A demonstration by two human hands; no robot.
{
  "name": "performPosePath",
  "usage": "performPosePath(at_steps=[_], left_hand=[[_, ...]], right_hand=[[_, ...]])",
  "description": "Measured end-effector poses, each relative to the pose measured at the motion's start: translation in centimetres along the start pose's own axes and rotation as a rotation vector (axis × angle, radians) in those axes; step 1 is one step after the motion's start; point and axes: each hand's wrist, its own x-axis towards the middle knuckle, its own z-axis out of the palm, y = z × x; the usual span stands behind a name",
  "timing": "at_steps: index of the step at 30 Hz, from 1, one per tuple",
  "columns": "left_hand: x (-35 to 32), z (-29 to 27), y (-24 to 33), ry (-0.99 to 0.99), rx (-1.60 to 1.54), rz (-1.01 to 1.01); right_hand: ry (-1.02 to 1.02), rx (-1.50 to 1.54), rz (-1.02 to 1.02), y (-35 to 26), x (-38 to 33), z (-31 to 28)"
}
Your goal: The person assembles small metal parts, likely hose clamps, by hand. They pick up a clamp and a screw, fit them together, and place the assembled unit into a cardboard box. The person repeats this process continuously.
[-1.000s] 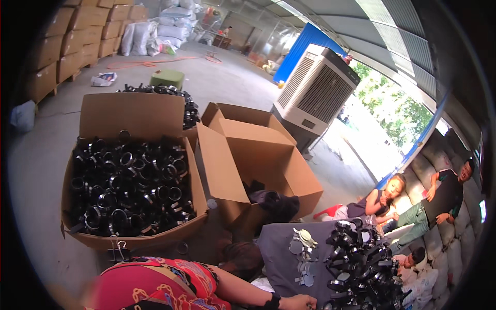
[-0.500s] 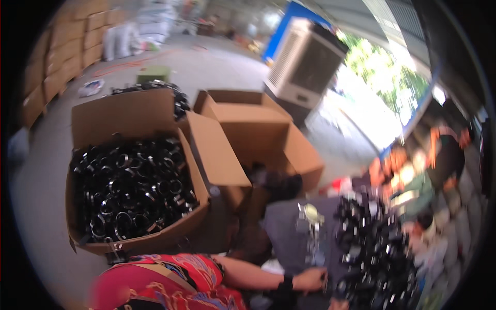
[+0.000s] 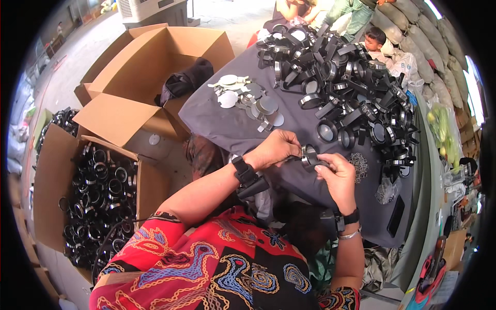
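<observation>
Over the near part of a grey cloth-covered table [image 3: 199, 111], my two hands meet at a small black ring-shaped part with a shiny metal band [image 3: 309, 156]. My left hand [image 3: 274, 149] is closed on its left side. From the right, my right hand [image 3: 336, 173] pinches the same part between thumb and fingers. Beyond them lies a large heap of similar black ring parts with stubby arms [image 3: 336, 77]. Left of the heap, flat pale and grey discs with tabs [image 3: 248, 101] lie in a loose pile.
Small metal pieces [image 3: 358, 166], a clear bag [image 3: 387, 190] and a black phone [image 3: 396, 216] lie on the table's right side. An open carton of black rings [image 3: 98, 201] stands at left; another open carton [image 3: 150, 62] holds dark cloth. People [image 3: 351, 15] sit beyond the table.
My view has swung right and down, bringing the table to the middle. The blurred hands from before now show clearly, both on the ring part.
</observation>
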Motion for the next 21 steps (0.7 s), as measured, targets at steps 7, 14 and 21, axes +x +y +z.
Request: performPosePath(at_steps=[7,14,21], left_hand=[[0.1,-0.1,0.1,0.034,0.105,0.034],[-1.1,-0.5,-1.8,0.023,0.485,0.491],[-1.0,-0.2,-1.8,0.129,0.791,0.667]], right_hand=[[-0.023,-0.527,-0.479,0.3,2.5,1.6],[-0.073,-0.672,-0.433,0.3,2.6,1.5],[-0.193,-0.634,-0.418,0.1,4.6,1.2]])
